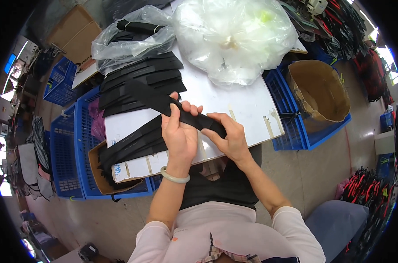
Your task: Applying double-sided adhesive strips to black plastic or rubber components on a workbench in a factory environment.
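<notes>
My left hand (179,133) and my right hand (227,138) both grip one long black fabric strip (153,97), held above a white board (247,105) that serves as a worktop. The left hand clasps the strip's middle; the right hand pinches its near end. A pale bangle sits on my left wrist. Behind the strip lies a fanned stack of black strips (139,79). Another pile of black strips (129,144) hangs over the board's left front edge.
A large clear plastic bag (234,37) and a smaller bag with black pieces (129,39) lie at the back of the board. Blue crates (67,149) stand to the left, and a crate holding a cardboard box (319,90) to the right. Black fabric (221,186) lies in my lap.
</notes>
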A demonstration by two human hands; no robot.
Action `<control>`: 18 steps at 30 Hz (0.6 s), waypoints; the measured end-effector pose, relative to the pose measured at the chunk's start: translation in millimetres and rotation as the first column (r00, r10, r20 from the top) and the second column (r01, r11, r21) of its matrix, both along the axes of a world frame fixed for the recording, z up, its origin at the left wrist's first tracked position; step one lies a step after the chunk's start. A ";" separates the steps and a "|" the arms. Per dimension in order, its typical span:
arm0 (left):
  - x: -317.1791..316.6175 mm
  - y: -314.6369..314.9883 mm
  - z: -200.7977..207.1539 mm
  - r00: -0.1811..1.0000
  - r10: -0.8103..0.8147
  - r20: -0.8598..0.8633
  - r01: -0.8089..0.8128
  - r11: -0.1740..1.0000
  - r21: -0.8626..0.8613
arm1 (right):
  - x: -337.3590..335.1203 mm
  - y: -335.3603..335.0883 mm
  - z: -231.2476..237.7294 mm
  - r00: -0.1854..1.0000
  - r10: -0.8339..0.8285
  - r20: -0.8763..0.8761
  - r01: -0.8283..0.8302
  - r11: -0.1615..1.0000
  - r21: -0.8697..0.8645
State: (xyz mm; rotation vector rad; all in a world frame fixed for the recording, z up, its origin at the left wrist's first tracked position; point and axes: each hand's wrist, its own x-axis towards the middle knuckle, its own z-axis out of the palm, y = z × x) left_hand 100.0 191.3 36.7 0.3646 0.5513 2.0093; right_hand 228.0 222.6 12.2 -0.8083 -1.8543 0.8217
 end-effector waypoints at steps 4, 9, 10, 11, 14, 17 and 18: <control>3.8 -0.6 7.1 0.994 -0.080 0.071 0.082 0.996 -0.031 | 9.6 2.2 8.7 0.999 0.021 0.027 -0.020 0.999 -0.033; 4.3 2.5 -12.5 0.988 -0.059 -0.145 0.030 0.981 -0.194 | 11.5 -9.9 0.1 0.997 0.034 -0.075 -0.051 0.968 -0.244; 4.2 3.5 -10.6 0.989 -0.052 -0.138 0.015 0.966 -0.256 | 11.5 -14.2 0.3 0.999 0.025 -0.044 -0.035 0.969 -0.246; 3.7 5.1 -10.2 0.990 -0.043 -0.132 -0.001 0.948 -0.318 | 11.4 -16.4 0.6 1.000 0.017 -0.013 -0.019 0.968 -0.249; 3.3 10.8 -11.7 0.989 0.048 -0.138 -0.101 0.910 -0.403 | 7.0 -14.0 1.9 0.999 0.034 -0.002 -0.034 0.975 -0.219; -8.8 14.3 -16.4 0.995 0.093 -0.042 -0.102 0.884 -0.456 | 9.3 16.6 11.2 0.973 0.231 0.023 -0.216 0.938 -0.272; -13.8 13.2 -19.4 0.992 0.107 -0.071 -0.128 0.876 -0.465 | 9.0 34.3 11.7 0.988 0.153 0.029 -0.142 0.962 -0.235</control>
